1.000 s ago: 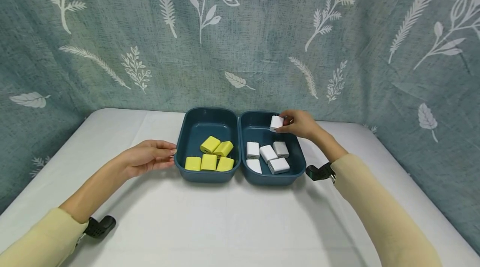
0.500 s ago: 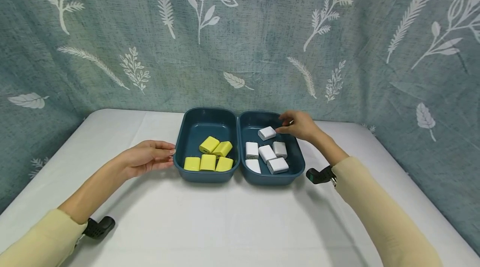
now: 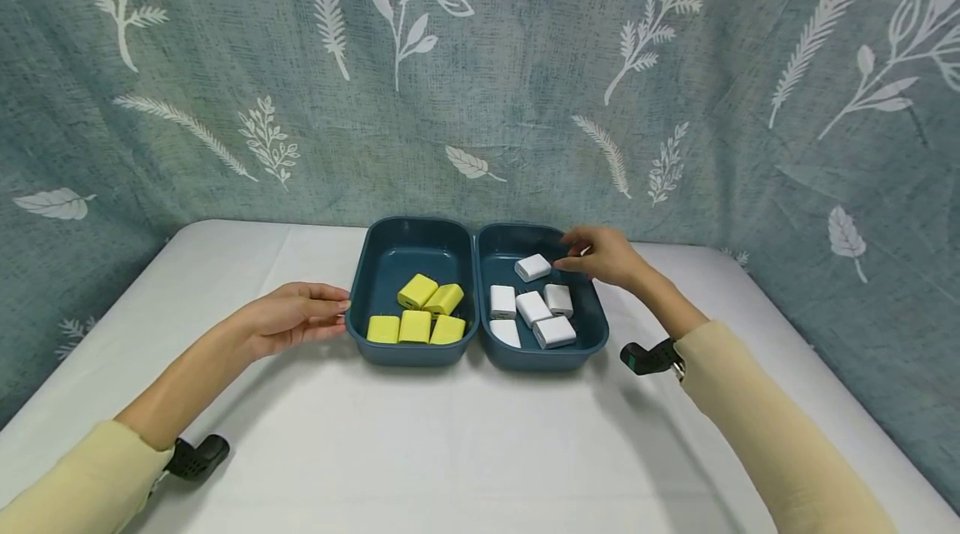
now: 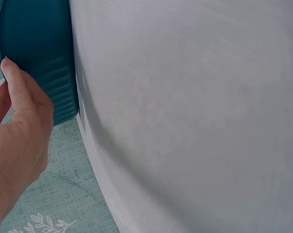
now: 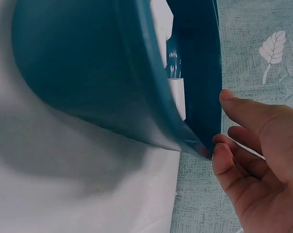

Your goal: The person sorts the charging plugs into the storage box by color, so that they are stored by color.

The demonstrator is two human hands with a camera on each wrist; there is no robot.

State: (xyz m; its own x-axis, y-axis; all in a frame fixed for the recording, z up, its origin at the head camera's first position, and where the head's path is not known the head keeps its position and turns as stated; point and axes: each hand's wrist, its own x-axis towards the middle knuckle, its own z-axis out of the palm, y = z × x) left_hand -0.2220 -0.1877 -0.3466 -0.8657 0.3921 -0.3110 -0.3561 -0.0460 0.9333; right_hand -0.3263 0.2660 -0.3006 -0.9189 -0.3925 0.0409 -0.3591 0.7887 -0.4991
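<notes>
Two dark blue bins stand side by side. Yellow power adapters (image 3: 415, 326) lie in the left bin (image 3: 408, 353), white power adapters (image 3: 533, 308) in the right bin (image 3: 543, 360). One white adapter (image 3: 532, 268) lies on its own toward the back of the right bin. Close beside it, over the bin's right side, is my right hand (image 3: 606, 255), thumb and fingers apart with nothing between them. In the right wrist view its fingertips are right at the rim. My left hand (image 3: 296, 317) touches the left bin's outer left wall with nearly straight fingers.
A white cloth (image 3: 450, 451) covers the table under both bins. Behind it hangs a green-blue leaf-patterned curtain (image 3: 480, 101), close to the bins' far edges. Black wrist cameras (image 3: 648, 356) stick out below both hands.
My right hand has let go of a white adapter, which now lies at the back of the right bin. The hand has since shifted slightly right. My left hand stays in place.
</notes>
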